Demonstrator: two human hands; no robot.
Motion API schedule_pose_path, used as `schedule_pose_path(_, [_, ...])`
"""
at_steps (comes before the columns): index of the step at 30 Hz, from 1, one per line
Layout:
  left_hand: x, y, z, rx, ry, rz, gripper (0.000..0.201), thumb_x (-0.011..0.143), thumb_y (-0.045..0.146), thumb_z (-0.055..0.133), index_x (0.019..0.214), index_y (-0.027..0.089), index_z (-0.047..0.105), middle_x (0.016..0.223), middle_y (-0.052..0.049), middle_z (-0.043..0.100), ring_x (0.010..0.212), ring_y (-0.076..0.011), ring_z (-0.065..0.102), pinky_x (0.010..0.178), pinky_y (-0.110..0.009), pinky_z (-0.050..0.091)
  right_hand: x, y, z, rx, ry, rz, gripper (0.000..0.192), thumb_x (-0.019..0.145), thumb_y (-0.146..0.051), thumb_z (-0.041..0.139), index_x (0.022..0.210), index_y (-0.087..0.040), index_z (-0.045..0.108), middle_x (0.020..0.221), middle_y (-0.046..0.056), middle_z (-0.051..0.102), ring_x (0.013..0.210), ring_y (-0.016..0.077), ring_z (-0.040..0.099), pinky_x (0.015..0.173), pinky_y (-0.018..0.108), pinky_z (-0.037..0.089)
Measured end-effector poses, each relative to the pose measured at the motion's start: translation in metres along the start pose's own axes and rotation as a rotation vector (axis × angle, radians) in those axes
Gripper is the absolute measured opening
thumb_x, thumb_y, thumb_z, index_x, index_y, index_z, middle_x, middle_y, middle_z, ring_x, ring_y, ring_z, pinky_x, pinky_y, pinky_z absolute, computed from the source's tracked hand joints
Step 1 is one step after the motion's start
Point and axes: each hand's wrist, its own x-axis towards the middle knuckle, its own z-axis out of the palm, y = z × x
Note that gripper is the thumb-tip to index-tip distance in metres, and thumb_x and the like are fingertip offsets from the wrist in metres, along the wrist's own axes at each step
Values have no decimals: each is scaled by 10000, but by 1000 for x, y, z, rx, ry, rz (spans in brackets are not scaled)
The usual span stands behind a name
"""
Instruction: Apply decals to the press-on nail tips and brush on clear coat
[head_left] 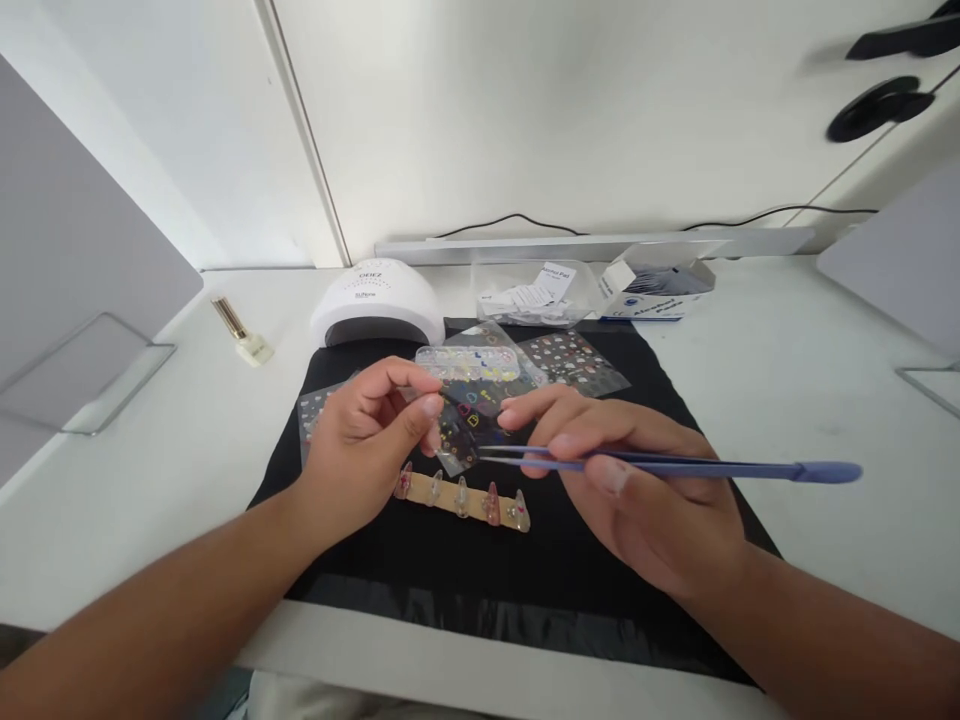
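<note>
Between thumb and fingers, my left hand point(367, 440) pinches a small clear sticker sheet point(459, 440) with tiny yellowish prints. My right hand point(637, 470) grips blue tweezers point(720, 468), their tips pointing left and lying at or very near the sheet's right edge; whether they touch it I cannot tell. Below the hands, several press-on nails point(462, 497) stand in a row on a beige strip point(448, 492). Just behind the left fingers sits a clear case point(480, 362) of colourful small pieces. More sticker sheets point(574, 360) lie spread on the black mat point(570, 560).
A white nail lamp point(377, 303) stands at the back left, with a nail polish bottle point(253, 346) to its left. Behind the mat are a clear bin point(495, 308) of packets and an open box of alcohol pads point(652, 295). Metal stands point(97, 430) flank the table.
</note>
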Motion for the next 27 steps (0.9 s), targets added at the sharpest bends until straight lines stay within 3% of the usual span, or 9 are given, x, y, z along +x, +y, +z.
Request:
schedule_pose_path(7, [-4,-3,-3,76,-255,-13,409,765,96,831,1113,292,743,970,1,693,858,-120,660,784,-210,585,-4,12,-11,26,149,97,103,890,-310,713,912,-292,812,746,53,709,938,248,689,696,363,604])
schedule_pose_path(12, [-11,-5,1,194,-230,52,373,823,82,770,1128,295,742,960,-9,715,881,-139,667,809,-236,568,-9,12,-17,-4,140,88,108,895,-324,711,936,-292,805,737,44,725,912,253,695,824,428,591])
schedule_pose_path(16, [-14,-4,1,226,-301,112,379,818,141,800,1156,299,735,974,-12,727,913,-156,659,847,-265,555,-12,12,-18,-40,92,39,123,904,-326,702,958,-291,807,724,39,746,869,260,693,890,478,562])
schedule_pose_path(23, [-5,-5,-2,241,-86,139,342,776,41,795,1031,267,769,915,5,727,828,-127,689,779,-246,599,-18,13,-18,-68,124,-2,119,890,-333,716,953,-303,813,763,37,760,761,243,688,899,505,554])
schedule_pose_path(27, [6,-8,-10,250,9,157,277,764,93,825,1000,228,773,873,-2,737,785,-123,705,761,-242,626,-22,17,-19,-103,117,7,130,889,-350,709,958,-330,818,776,39,765,773,260,688,903,526,554])
